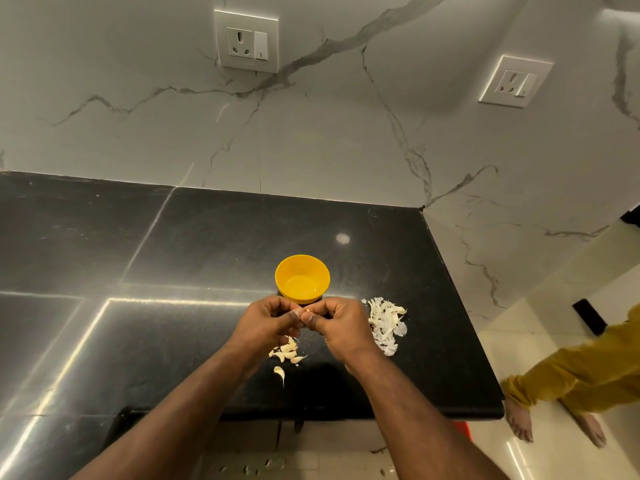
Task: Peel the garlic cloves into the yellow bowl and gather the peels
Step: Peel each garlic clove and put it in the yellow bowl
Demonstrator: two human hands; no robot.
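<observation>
A yellow bowl [302,278] stands on the black counter [194,244], and its inside looks empty. Just in front of it my left hand [268,322] and my right hand [334,322] meet, both pinching one small garlic cloves piece [307,311] between fingertips and thumbs; most of it is hidden. Several unpeeled cloves [286,351] lie on the counter below my left hand. A heap of white peels [386,322] lies to the right of my right hand.
The counter's right edge [460,306] and front edge are close by. A marble wall with two sockets [246,41] rises behind. Another person's yellow sleeve and bare feet [554,420] are on the floor at the right. Peel scraps lie on the floor below.
</observation>
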